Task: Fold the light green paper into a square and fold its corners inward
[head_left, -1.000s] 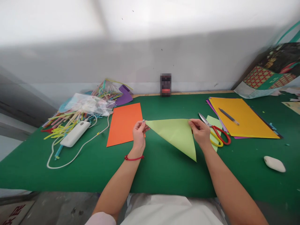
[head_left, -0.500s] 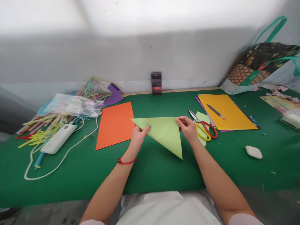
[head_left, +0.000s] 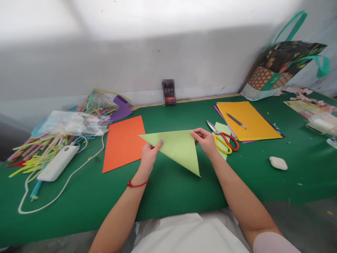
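The left hand (head_left: pixel 147 157) has slid inward from the triangle's (head_left: pixel 179 147) left tip. Its fingers (head_left: pixel 160 142) now pinch the lower edge, while the right hand (head_left: pixel 205 141) grips the top right corner. The triangle is low over the desk (head_left: pixel 171 189), between the orange sheet (head_left: pixel 122 142) and the scissors (head_left: pixel 223 140).

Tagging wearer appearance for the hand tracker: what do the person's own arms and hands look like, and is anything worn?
Both hands are bare, with no gloves. The left hand has a thin red cord bracelet at the wrist and a greyish painted thumbnail. The right hand shows no ring or watch. Forearms are uncovered, and a pale pink sleeve ends near the right elbow.
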Available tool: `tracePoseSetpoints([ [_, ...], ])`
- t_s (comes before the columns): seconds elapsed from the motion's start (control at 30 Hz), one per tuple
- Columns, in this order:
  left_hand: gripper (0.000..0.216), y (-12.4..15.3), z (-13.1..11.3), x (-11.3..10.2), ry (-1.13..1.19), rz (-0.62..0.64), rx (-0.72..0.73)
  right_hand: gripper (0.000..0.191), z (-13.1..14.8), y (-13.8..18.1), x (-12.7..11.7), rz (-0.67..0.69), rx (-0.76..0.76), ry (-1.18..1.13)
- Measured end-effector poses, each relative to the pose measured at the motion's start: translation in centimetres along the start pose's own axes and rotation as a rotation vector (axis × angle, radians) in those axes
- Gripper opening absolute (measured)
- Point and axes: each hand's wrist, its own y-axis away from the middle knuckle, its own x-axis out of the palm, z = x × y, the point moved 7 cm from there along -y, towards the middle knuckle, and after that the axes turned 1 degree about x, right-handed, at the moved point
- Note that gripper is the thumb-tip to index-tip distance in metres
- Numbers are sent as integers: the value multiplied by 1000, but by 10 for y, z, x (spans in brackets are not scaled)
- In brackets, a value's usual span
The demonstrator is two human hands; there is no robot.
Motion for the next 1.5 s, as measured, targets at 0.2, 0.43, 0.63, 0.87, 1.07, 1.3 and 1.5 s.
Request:
tracePoseSetpoints([
  [0.2, 42, 1, -1, -1, 5, -9, 1, 30, 1, 1, 0, 1, -7, 21],
  [0.43, 42, 1, 0, -1, 9, -9, 8, 31, 2, 1, 0, 11, -9, 32],
  [0.63, 42, 0, 0, -1, -9, -9, 7, 31, 2, 1, 0, 15, -8, 32],
  [0.87, 48, 0, 2, 0, 49, 21, -10, 36, 4, 1, -2, 4, -45, 78],
  [1.07, 37, -9, -6, -12, 101, 9, 50, 33, 8, 1, -12, -66, -147, 141],
  [1.3, 31, -10, -11, -18, 82, -43, 128, 33, 9, 1, -13, -102, -184, 132],
  [1.5, 36, -12, -9, -18, 90, -21, 104, 31, 13, 3, -16, -139, -224, 184],
])
